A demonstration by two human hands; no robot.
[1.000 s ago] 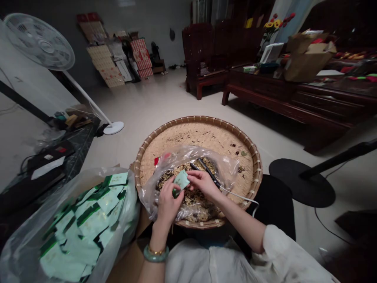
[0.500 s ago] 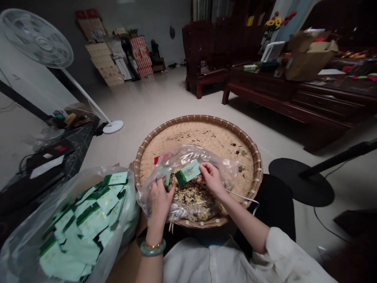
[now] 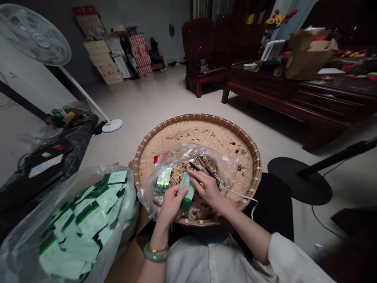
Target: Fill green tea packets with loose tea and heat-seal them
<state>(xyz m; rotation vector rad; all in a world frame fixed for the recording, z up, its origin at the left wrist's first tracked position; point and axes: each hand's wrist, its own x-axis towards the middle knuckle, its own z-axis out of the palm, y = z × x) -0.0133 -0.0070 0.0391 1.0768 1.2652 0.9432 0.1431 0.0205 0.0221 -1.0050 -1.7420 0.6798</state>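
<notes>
A pale green packet with a dark green band (image 3: 185,191) stands between my left hand (image 3: 173,206) and my right hand (image 3: 207,188), and the fingers of both press on it. A shiny green packet (image 3: 163,180) lies just beyond my left hand, against a clear plastic bag (image 3: 232,167). Loose dried tea-like flakes (image 3: 182,171) fill the bag. A black tong-like tool with a white cord (image 3: 206,167) lies by my right fingers. The bag rests in a round bamboo tray (image 3: 200,120).
A large clear bag of pale green packets (image 3: 85,220) sits at my left, by a dark counter (image 3: 70,149). A standing fan (image 3: 35,35) is beyond it. Dark wooden furniture (image 3: 265,82) stands ahead, and a round black stand base (image 3: 299,188) is on my right.
The packet has dropped from my right hand's raised hold to stand upright between both hands. My left hand has moved off the shiny packet, and the black tool shows again.
</notes>
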